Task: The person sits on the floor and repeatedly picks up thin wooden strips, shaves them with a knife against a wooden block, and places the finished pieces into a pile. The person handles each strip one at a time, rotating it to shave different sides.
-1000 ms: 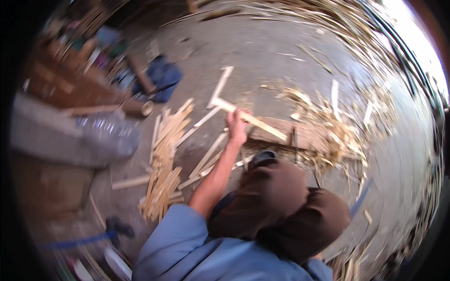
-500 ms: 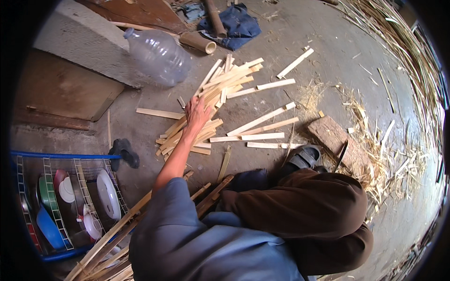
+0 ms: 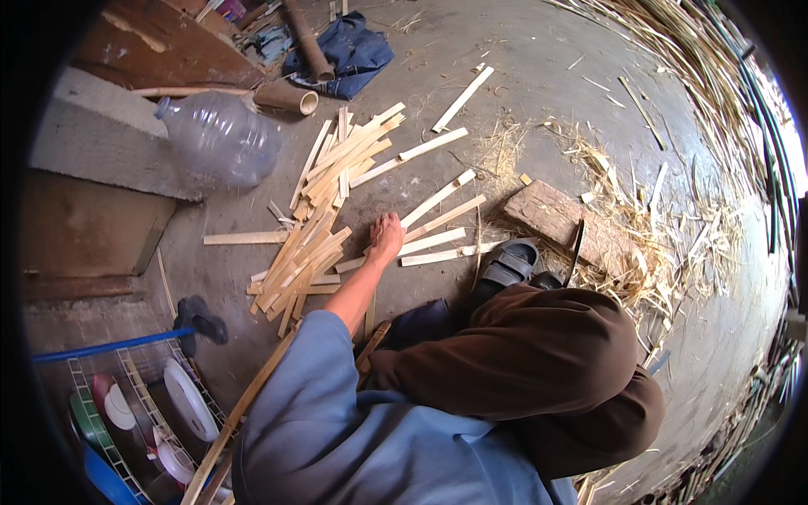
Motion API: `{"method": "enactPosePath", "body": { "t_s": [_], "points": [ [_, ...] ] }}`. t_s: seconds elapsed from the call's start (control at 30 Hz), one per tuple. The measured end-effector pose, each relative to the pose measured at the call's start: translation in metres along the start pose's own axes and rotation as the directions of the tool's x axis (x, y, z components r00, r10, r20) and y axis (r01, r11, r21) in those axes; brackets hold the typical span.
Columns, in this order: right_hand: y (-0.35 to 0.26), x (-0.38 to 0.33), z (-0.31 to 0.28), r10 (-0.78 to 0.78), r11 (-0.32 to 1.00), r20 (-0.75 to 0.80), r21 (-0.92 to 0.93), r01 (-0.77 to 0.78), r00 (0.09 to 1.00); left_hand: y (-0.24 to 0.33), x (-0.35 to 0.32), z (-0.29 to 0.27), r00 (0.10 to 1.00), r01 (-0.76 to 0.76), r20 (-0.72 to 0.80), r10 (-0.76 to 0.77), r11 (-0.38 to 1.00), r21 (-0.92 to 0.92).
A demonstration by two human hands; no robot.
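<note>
Pale wooden strips (image 3: 316, 220) lay heaped on the grey floor (image 3: 539, 84), toward its edge by the low wall (image 3: 101, 139). Left hand (image 3: 387, 236) was down just beside the heap, fingers curled at the near end of a loose strip (image 3: 439, 199) (whether closed on it, could not tell). Right hand was out of view. Brown block (image 3: 560, 217) lay among shavings (image 3: 627, 269), beyond the sandal (image 3: 509, 263).

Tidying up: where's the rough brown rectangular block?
In the head view, the rough brown rectangular block lies right of centre, near the grey open-toed sandal, with pale shavings around its right end.
</note>
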State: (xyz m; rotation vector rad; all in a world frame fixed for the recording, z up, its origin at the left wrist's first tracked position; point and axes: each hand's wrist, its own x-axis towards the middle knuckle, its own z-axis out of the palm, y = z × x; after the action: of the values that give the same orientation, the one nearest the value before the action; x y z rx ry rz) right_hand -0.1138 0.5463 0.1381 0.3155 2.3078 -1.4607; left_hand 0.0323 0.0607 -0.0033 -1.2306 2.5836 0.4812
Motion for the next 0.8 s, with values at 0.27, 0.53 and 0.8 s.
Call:
{"method": "enactPosePath", "body": {
  "t_s": [0.27, 0.53, 0.8],
  "points": [
    [-0.003, 0.003, 0.02, -0.001, 0.998, 0.071, 0.063, -0.003, 0.997, 0.025, -0.021, -0.072, 0.992, -0.104, 0.012, 0.122, 0.889, -0.446],
    [-0.016, 0.009, 0.048, -0.018, 0.995, 0.156, 0.101, 0.002, 0.988, 0.193, -0.032, -0.087, 0.416, 0.104, 0.635, 0.651, 0.659, -0.745],
    [-0.071, 0.01, 0.084, 0.018, 0.918, 0.295, 0.374, -0.133, 0.955, 0.232, -0.007, -0.116, 0.281, 0.785, 0.487, 0.827, 0.094, -0.613]
  ]
}}
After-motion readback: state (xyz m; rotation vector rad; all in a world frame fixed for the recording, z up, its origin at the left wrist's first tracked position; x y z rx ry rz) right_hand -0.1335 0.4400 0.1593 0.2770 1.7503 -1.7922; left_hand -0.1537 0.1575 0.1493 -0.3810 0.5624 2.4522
